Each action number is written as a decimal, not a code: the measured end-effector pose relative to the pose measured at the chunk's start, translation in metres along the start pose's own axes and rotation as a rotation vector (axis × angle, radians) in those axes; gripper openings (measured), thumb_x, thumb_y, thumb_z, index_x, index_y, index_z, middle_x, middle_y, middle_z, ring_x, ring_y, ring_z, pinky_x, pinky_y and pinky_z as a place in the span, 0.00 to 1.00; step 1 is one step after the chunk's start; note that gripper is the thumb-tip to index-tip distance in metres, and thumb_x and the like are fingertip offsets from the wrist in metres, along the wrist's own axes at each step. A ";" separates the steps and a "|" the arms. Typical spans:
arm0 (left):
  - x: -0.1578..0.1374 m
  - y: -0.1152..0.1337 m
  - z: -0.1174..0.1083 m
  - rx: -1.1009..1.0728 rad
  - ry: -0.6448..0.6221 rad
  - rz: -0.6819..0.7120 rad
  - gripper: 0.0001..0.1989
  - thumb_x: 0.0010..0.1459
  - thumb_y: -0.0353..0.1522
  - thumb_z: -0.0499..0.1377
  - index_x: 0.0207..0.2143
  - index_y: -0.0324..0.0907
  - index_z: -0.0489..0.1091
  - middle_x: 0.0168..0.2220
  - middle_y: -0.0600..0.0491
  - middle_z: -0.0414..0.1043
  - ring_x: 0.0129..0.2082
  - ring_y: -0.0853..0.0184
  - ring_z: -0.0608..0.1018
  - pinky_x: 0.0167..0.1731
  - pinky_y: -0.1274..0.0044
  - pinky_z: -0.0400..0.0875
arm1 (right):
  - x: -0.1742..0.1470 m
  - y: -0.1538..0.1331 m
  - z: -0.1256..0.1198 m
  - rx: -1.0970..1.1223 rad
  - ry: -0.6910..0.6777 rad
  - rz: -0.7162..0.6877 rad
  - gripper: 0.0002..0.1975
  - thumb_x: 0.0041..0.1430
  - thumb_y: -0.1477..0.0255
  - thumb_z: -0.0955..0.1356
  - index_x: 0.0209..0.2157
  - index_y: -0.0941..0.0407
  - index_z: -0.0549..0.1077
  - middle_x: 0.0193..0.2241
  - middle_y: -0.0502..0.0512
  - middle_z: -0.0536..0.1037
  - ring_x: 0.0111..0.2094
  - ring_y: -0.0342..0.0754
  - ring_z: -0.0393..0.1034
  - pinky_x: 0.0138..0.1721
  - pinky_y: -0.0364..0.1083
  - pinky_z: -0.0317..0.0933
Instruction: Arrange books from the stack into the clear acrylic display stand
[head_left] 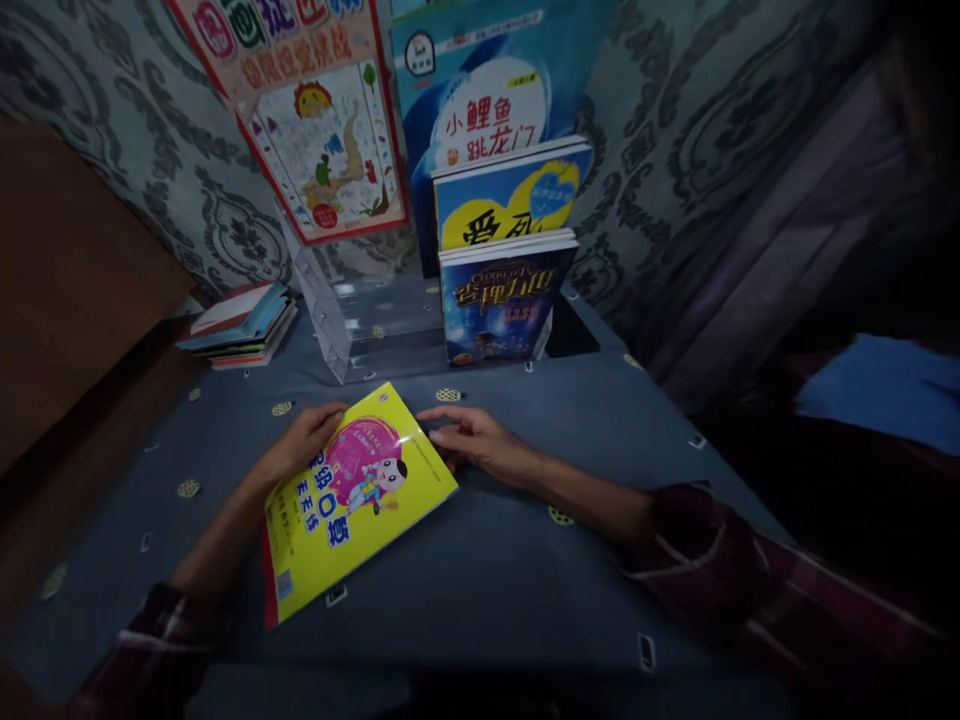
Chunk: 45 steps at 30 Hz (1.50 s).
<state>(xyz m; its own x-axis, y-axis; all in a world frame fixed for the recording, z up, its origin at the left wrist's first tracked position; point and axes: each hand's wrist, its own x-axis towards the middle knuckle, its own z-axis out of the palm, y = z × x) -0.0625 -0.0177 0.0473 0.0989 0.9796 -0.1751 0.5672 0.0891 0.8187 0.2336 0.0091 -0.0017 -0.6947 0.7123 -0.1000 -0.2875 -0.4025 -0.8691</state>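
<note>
A yellow workbook [412, 487] with a pink circle and a cartoon child on its cover is turned at an angle above the front part of the table. My left hand [311, 440] is closed on its upper left edge, with the fingertips partly hidden by the cover. At the opposite edge is my right hand [480, 440], its index finger stretched out and its thumb apart. Its lower fingers are in shadow close to the workbook's edge; whether they touch it I cannot tell.
A clear acrylic book rack [326, 320] stands at the back of the cloth-covered table [517, 590]. It holds several upright books, including a dark blue one [499, 310] in front. A red-bordered picture book [330, 150] leans left. A small book stack [244, 325] lies left.
</note>
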 end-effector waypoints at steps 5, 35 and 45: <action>-0.003 0.007 0.021 0.456 0.280 0.205 0.16 0.66 0.41 0.55 0.45 0.42 0.78 0.42 0.45 0.78 0.43 0.55 0.78 0.44 0.69 0.72 | 0.003 0.005 -0.001 -0.008 0.010 -0.028 0.22 0.52 0.72 0.79 0.48 0.57 0.76 0.26 0.46 0.81 0.22 0.38 0.72 0.25 0.37 0.65; -0.065 0.047 0.099 0.633 0.146 0.334 0.15 0.70 0.43 0.55 0.49 0.48 0.77 0.46 0.47 0.81 0.45 0.56 0.81 0.43 0.70 0.75 | 0.004 0.008 -0.001 -0.040 0.064 -0.076 0.18 0.52 0.66 0.79 0.43 0.57 0.79 0.28 0.50 0.82 0.29 0.42 0.76 0.31 0.40 0.69; -0.057 0.045 0.095 0.268 0.132 0.289 0.19 0.70 0.43 0.53 0.36 0.47 0.81 0.42 0.48 0.82 0.45 0.54 0.79 0.51 0.66 0.70 | 0.001 0.006 0.005 -0.071 0.080 -0.072 0.18 0.55 0.60 0.78 0.41 0.56 0.77 0.29 0.51 0.82 0.29 0.44 0.78 0.32 0.42 0.71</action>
<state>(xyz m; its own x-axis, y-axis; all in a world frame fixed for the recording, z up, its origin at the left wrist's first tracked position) 0.0356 -0.0868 0.0423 0.1892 0.9737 0.1268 0.7263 -0.2257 0.6493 0.2281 0.0047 -0.0047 -0.6181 0.7828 -0.0720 -0.2856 -0.3090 -0.9072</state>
